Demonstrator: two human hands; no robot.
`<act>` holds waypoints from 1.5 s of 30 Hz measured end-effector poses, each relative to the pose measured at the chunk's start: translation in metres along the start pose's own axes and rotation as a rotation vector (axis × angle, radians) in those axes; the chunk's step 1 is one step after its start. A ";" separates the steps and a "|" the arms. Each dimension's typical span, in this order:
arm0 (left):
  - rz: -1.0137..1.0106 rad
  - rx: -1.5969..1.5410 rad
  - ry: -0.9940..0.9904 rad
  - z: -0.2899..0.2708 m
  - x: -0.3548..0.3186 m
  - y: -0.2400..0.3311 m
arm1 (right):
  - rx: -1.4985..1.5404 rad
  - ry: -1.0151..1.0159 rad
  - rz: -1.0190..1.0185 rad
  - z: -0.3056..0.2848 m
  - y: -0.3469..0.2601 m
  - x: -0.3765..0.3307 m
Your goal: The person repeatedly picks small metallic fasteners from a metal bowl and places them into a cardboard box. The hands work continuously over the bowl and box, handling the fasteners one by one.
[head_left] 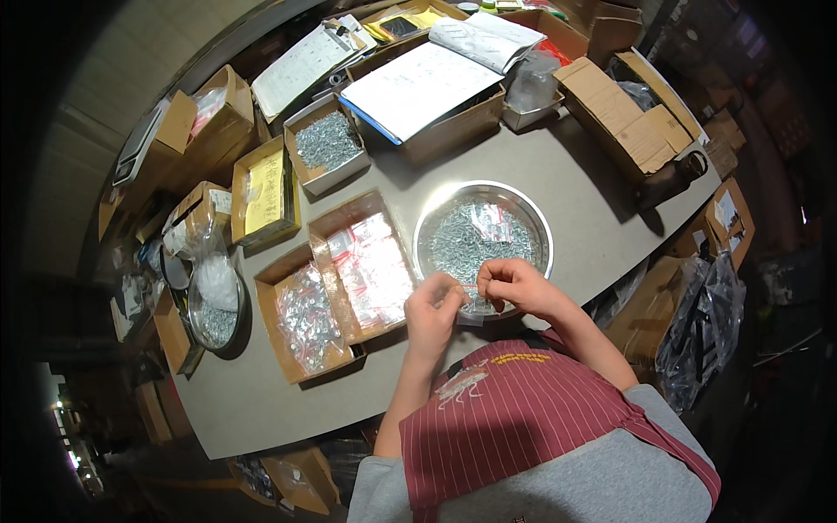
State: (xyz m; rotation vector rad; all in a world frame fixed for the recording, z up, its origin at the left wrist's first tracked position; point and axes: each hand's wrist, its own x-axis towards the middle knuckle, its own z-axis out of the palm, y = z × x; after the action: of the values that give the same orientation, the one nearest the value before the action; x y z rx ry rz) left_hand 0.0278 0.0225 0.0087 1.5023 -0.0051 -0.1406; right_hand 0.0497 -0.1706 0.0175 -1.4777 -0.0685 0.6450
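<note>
My left hand point(433, 302) and my right hand point(513, 284) meet over the near edge of a round metal bowl point(546, 231). Between their fingertips they pinch a small clear zip bag point(472, 317) by its red-lined top; whether anything is inside it I cannot tell. Many small silvery screws point(453, 247) cover the bowl's bottom, and a few red-edged bags point(495, 223) lie on them. Left of the bowl, two shallow cardboard boxes stand side by side, one with filled zip bags point(307, 318), the other with flatter-looking zip bags point(370, 266).
Farther back are a box of screws point(327, 142), a yellow box point(268, 193) and an open paper pad point(427, 85) on a carton. A smaller metal bowl point(228, 343) stands far left. A dark bottle point(670, 180) and a cardboard box point(621, 118) stand at the right edge.
</note>
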 end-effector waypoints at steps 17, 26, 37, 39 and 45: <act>-0.239 -0.032 0.272 -0.024 -0.005 0.004 | -1.105 0.175 -0.114 -0.009 0.069 0.016; 0.016 -0.164 0.706 -0.102 -0.021 0.000 | -1.094 0.170 -0.160 -0.011 0.069 0.016; 0.112 0.219 0.922 -0.152 -0.041 -0.050 | -1.099 0.695 -0.505 -0.046 0.044 0.067; 0.190 0.299 0.845 -0.135 -0.033 -0.044 | -1.128 0.642 -0.422 -0.051 0.048 0.078; 0.207 0.408 0.699 -0.092 -0.023 -0.009 | -0.956 0.614 -0.278 -0.061 0.041 0.082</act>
State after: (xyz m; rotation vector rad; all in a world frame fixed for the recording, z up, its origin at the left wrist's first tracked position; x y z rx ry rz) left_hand 0.0125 0.1151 -0.0048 1.8776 0.3906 0.5869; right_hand 0.1289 -0.1910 -0.0558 -2.4722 -0.1105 -0.1450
